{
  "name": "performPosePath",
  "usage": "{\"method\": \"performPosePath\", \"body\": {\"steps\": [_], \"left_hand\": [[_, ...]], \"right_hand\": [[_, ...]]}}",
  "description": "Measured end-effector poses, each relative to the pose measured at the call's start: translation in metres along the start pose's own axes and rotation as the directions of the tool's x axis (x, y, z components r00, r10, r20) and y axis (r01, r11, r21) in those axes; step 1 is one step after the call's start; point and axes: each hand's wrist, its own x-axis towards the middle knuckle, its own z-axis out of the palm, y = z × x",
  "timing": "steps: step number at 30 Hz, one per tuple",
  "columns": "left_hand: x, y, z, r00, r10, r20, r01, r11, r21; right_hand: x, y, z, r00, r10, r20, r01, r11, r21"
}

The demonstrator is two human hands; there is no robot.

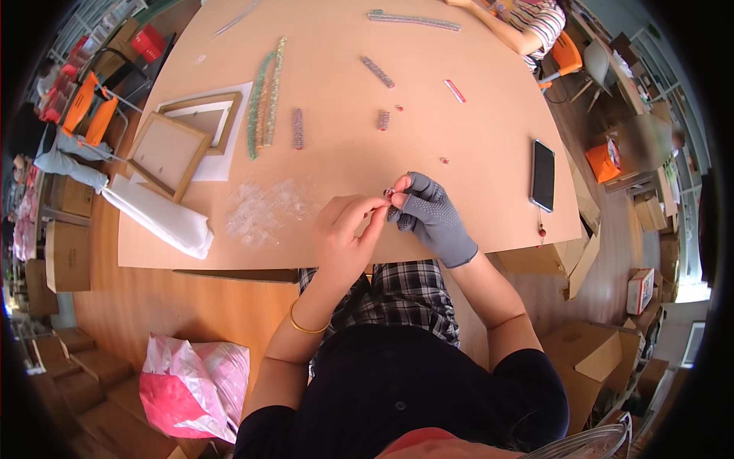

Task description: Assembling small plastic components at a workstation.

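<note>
The right hand (432, 218) wears a grey knitted work glove, its surface dotted with small grip bumps and its cuff ending at the wrist. The left hand (344, 233) is bare, with a thin gold bangle (304, 327) around the wrist. Both forearms are uncovered up to short black sleeves (535, 382). A black top covers the torso, and a black-and-white checked garment (397, 294) lies over the lap.

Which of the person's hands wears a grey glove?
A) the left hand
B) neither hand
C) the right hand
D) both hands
C: the right hand is covered by a grey dotted glove, while the left hand is bare, with a gold bangle at its wrist.
</note>
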Motion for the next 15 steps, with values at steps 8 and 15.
{"method": "performPosePath", "body": {"steps": [8, 15], "left_hand": [[-0.002, -0.007, -0.027, 0.999, 0.019, -0.041, -0.014, 0.995, 0.101], [-0.004, -0.012, -0.042, 0.981, -0.168, 0.101, 0.179, 0.978, -0.104]], "right_hand": [[0.003, 0.009, 0.035, 0.992, -0.081, 0.101, 0.101, 0.973, -0.209], [0.006, 0.008, 0.028, 0.976, -0.067, 0.206, 0.142, 0.917, -0.373]]}}
